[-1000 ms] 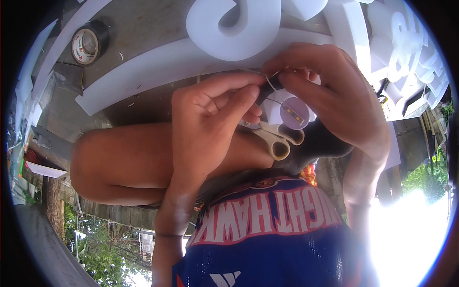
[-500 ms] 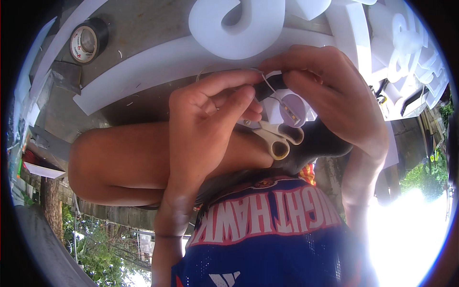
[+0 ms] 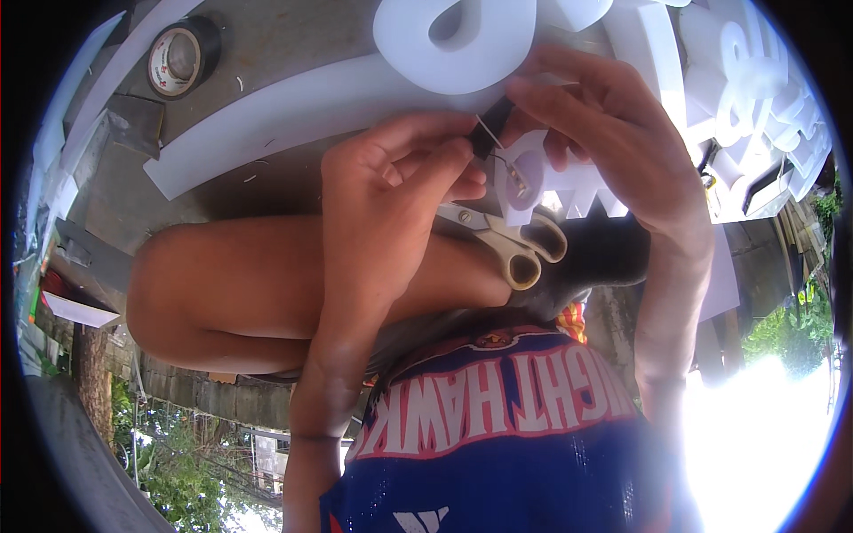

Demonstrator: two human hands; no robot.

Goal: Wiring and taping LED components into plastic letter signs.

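A short piece of black tape (image 3: 490,131) is stretched between my two hands. My left hand (image 3: 378,200) pinches its lower left end between thumb and forefinger, close to a thin pale wire (image 3: 494,137). With thumb and forefinger, my right hand (image 3: 604,124) grips the tape's upper right end. The wire runs across the tape down to a small LED strip (image 3: 519,184) on a pale round disc, part of a white plastic piece. Just below lie cream-handled scissors (image 3: 498,233) by my bent leg; their blade tips are hidden behind my left hand.
A roll of black tape (image 3: 184,58) lies at the upper left. A long curved white strip (image 3: 275,111) crosses behind my hands. Large white letter shapes (image 3: 453,53) stand at the far side, with more stacked white shapes (image 3: 755,80) at the right.
My right hand has moved up slightly, and more of the black tape shows between the hands. The LED piece has shifted left and turned, exposing more of the scissors.
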